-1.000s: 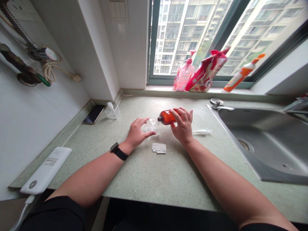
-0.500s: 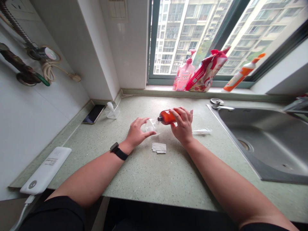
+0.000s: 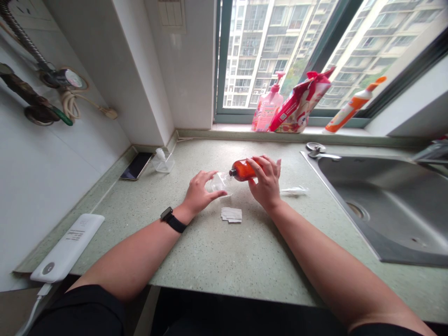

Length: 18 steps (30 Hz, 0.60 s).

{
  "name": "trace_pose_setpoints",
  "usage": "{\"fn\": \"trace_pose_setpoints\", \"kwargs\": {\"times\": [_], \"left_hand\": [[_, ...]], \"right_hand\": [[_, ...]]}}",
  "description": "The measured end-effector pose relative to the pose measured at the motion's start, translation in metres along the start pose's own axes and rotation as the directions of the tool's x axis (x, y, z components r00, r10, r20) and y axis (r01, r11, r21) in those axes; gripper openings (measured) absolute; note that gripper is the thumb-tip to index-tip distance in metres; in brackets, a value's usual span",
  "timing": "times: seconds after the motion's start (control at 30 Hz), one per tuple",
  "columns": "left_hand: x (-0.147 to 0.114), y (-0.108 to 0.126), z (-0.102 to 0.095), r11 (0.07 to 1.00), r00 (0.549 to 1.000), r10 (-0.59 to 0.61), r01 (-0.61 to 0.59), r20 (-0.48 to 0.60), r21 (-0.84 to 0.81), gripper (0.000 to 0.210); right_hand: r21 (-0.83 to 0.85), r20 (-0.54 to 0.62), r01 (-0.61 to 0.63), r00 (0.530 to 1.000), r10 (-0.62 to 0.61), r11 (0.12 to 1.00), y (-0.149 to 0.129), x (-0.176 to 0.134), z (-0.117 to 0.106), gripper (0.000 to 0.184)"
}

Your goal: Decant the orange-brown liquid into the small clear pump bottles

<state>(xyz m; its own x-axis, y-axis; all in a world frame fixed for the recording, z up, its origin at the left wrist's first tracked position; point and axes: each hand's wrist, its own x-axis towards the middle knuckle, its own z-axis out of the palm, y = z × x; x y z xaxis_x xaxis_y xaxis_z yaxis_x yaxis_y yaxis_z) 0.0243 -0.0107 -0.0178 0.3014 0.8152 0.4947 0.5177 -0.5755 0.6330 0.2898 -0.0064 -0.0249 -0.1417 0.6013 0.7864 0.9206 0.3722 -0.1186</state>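
Note:
My right hand (image 3: pixel 265 179) is wrapped round an amber bottle (image 3: pixel 242 170), tipped on its side with its uncapped neck pointing left. The bottle's mouth is at the rim of a small clear plastic container (image 3: pixel 221 183). Thumb and fingers of my left hand (image 3: pixel 202 190) grip that container from the left; its base appears to be on the counter. Whether liquid is flowing I cannot tell. Just in front of the container lies a folded white tissue (image 3: pixel 231 215). To the right of my right hand is a thin clear-and-white item (image 3: pixel 294 191), its kind unclear.
At the back left a second clear container (image 3: pixel 164 163) holds a white nozzle-like piece, beside a phone (image 3: pixel 137 165). A white power bank (image 3: pixel 68 247) lies at the left edge. The steel sink (image 3: pixel 350 224) is at right. A pink pump bottle (image 3: pixel 268 109) stands on the sill.

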Motion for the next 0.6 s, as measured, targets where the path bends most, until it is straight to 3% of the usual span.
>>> {"fn": "trace_pose_setpoints", "kwargs": {"times": [0.6], "left_hand": [[0.0001,0.0003,-0.0002,1.0,1.0,0.011,-0.011,-0.003,0.004,0.074]], "right_hand": [[0.004,-0.001,0.002,1.0,-0.002,1.0,0.0012,-0.0002,0.0007,0.082]]}}
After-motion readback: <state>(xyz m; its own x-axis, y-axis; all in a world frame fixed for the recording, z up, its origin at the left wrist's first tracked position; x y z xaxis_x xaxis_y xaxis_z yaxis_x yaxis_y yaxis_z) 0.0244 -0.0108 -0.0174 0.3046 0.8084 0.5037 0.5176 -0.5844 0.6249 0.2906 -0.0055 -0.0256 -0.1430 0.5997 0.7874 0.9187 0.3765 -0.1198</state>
